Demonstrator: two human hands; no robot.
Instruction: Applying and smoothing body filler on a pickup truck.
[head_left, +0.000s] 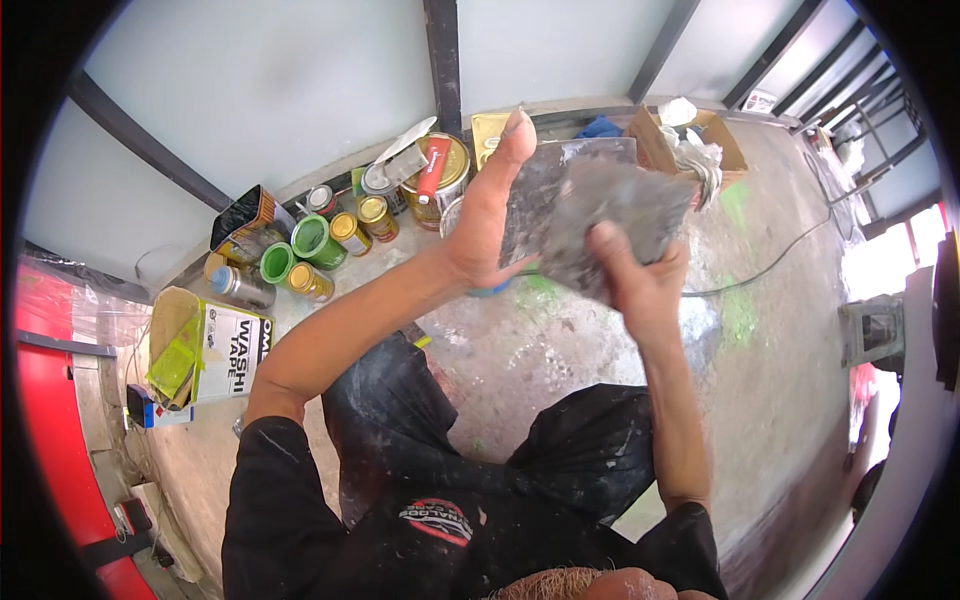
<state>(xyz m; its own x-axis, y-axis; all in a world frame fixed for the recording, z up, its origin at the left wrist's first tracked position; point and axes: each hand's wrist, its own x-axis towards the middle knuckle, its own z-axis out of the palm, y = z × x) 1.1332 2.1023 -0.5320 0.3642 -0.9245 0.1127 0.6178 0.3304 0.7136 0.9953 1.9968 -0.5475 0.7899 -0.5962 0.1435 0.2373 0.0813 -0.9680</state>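
My left hand is raised at centre with its fingers spread, beside a dark, paint-stained flat board; whether it touches the board is unclear. My right hand grips a grey, blotchy square slab, thumb across its face; the slab is blurred and partly covers the dark board. A large round tin with a gold lid stands behind my left arm, a red-orange item on top of it.
Several small tins, green tubs and a carton stand at left. A cardboard box with crumpled paper is at back right. A cable crosses the floor. Dark-framed panels line the back.
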